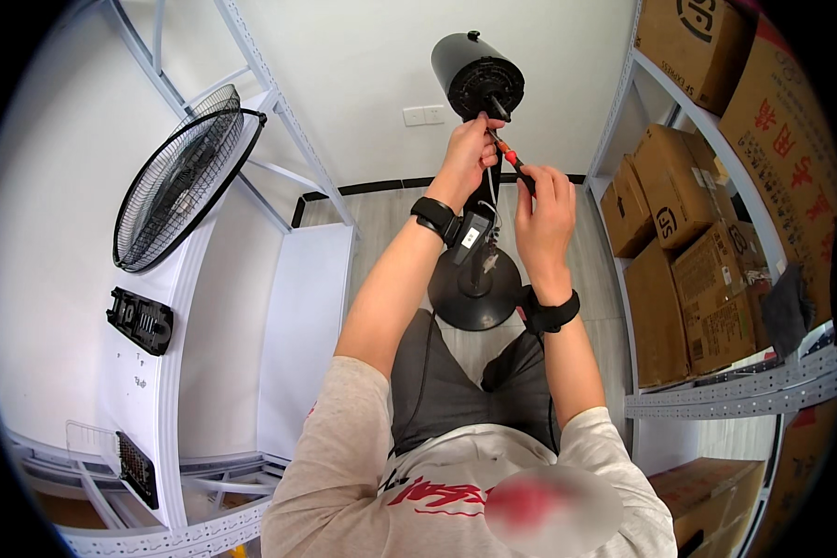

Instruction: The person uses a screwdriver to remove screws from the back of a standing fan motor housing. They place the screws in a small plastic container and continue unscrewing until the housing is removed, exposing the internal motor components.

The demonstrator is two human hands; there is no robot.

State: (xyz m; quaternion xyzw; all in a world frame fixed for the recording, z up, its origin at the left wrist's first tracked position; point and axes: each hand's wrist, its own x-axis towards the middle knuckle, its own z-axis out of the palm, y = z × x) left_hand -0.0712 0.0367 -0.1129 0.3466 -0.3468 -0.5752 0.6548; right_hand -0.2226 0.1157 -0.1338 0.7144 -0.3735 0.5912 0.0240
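Observation:
A black fan motor housing point(474, 74) with a bare metal shaft stands on a pole above a round black base point(475, 290). My left hand point(470, 156) is closed just under the shaft, fingertips pinched at the housing's lower front edge; what they hold is too small to make out. My right hand point(544, 216) grips a screwdriver point(509, 156) with a red and dark handle, its tip pointing up toward my left fingertips. Below my hands, a black control box point(471, 238) sits on the pole with loose wires point(495, 212) beside it.
On the left shelf point(181, 391) lie a round black fan grille point(181, 186), a black plastic casing point(139, 321), several small screws point(139, 381) and a black slotted part point(137, 470). Cardboard boxes point(707, 270) fill the right rack; a dark cloth point(788, 312) hangs there. A wall socket point(423, 115) is behind.

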